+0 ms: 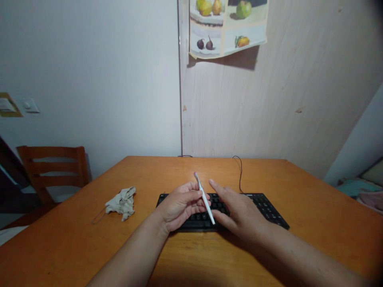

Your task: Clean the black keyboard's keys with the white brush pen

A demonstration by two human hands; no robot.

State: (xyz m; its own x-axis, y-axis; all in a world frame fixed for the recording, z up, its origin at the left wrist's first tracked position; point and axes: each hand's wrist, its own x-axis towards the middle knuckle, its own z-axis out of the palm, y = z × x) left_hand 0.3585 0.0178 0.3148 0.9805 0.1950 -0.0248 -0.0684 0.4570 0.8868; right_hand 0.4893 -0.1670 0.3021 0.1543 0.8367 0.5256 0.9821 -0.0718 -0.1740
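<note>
My left hand (181, 203) pinches a slim white toothbrush (206, 203) between thumb and fingers, over the keyboard. Its narrow head, with a purplish tip, points up and away, and the handle end slants toward me to the right. My right hand (239, 211) is just right of the toothbrush with thumb and fingers spread, holding nothing. Whether the right thumb touches the handle, I cannot tell. Beneath both hands lies a black keyboard (265, 205), partly hidden by them.
A crumpled beige cloth (122, 203) with a loop of string lies on the wooden table (101, 251) at left. The keyboard's black cable (241, 175) runs to the back edge, near the wall. A wooden chair (56, 167) stands beyond the table's left side.
</note>
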